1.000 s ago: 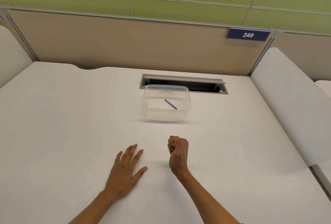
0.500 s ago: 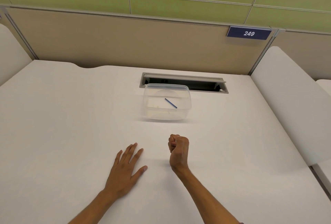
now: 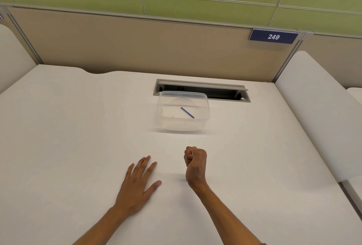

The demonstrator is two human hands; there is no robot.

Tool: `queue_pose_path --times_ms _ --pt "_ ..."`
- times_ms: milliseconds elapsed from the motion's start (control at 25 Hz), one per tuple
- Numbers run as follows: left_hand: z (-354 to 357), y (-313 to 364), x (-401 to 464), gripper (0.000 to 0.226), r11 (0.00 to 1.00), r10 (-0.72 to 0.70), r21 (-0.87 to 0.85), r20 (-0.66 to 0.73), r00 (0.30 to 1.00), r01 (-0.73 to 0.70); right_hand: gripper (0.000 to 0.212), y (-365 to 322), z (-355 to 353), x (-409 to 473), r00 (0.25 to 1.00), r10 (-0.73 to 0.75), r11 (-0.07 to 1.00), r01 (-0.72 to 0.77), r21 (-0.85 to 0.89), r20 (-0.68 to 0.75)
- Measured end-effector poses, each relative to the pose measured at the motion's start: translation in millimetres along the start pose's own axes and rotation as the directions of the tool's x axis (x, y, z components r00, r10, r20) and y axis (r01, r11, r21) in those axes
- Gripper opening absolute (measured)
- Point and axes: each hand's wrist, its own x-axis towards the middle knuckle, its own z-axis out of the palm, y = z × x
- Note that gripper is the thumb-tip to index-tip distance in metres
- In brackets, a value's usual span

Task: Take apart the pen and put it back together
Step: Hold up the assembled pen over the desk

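Observation:
A thin blue pen [image 3: 187, 112] lies slanted on the bottom of a clear plastic container [image 3: 166, 125] at the middle of the white desk. My left hand [image 3: 137, 184] rests flat on the desk, palm down, fingers spread, well short of the container. My right hand [image 3: 195, 164] sits beside it as a closed fist standing on its edge, and nothing shows inside it. Both hands are apart from the container and the pen.
A grey cable slot [image 3: 201, 89] with its flap up opens in the desk just behind the container. A beige partition [image 3: 137, 48] closes the back, with a blue sign reading 249 [image 3: 273, 36]. White padded dividers [image 3: 317, 111] flank the desk on both sides.

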Motion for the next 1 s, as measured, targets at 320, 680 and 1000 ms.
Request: queue_pose_path --times_ms 320,680,1000 --pt "0.3 0.3 0.1 0.069 1.000 -0.001 0.006 0.001 1.000 0.001 0.024 0.4 -0.5 0.2 1.000 -0.002 1.000 0.002 0.001 0.011" --pt "0.6 -0.2 0.2 0.069 1.000 -0.002 0.017 0.006 1.000 0.002 0.026 -0.9 -0.9 1.0 1.000 0.000 1.000 0.000 -0.016 0.024" --pt "0.5 0.1 0.9 0.070 1.000 -0.005 0.019 0.013 1.000 0.004 0.025 0.2 -1.5 1.2 1.000 -0.004 1.000 0.004 -0.012 0.025"
